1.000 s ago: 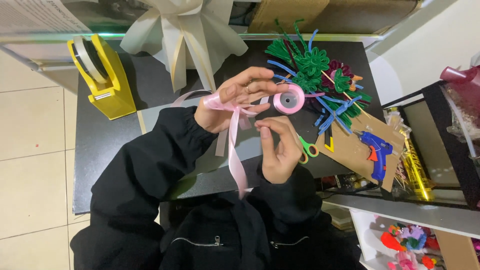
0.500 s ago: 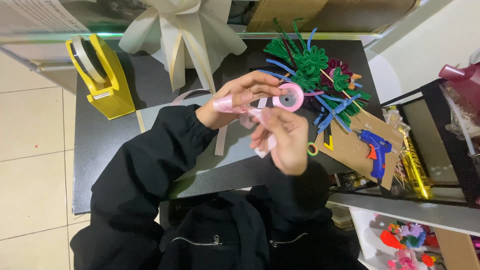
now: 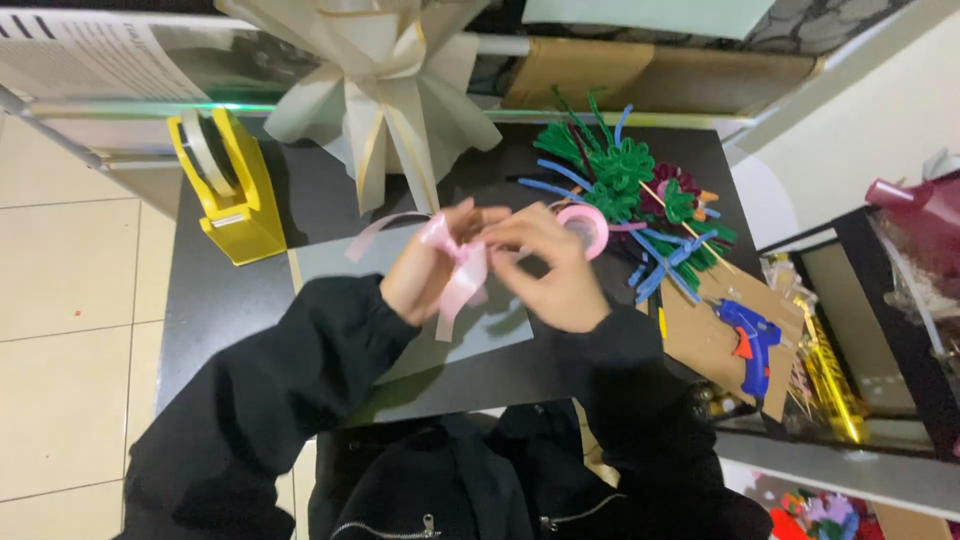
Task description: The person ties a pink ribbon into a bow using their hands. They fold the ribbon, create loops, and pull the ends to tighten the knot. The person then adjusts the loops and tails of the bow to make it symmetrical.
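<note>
Left hand: the left hand [image 3: 425, 275] is raised over a dark table [image 3: 230, 300], fingers closed around folds of pink ribbon [image 3: 460, 275].
Right hand: the right hand [image 3: 555, 270] meets the left fingertip to fingertip and pinches the same ribbon. Just beyond its knuckles is the pink ribbon spool [image 3: 585, 228]; whether the hand grips the spool or it only rests close behind cannot be told.
Ribbon: bunched between both hands, with one loose tail drooping below the left hand and another arching out past it to the far side.
How it handles: the ribbon looks thin, light, soft and rather slick, so it would likely slip from a loose hold. A firm pinch at the gathered middle, where the folds cross, seems the surest place to hold.
Beneath the hands: a grey sheet [image 3: 420, 320] lies flat on the table.
Beyond the left hand: a yellow tape dispenser [image 3: 225, 195] stands well apart, and a large cream paper bow [image 3: 385, 95] sits further off.
Beyond the right hand: a heap of green and blue pipe cleaners [image 3: 630, 195].
Outside the right hand: a blue glue gun [image 3: 748, 345] on brown cardboard [image 3: 700, 335].
</note>
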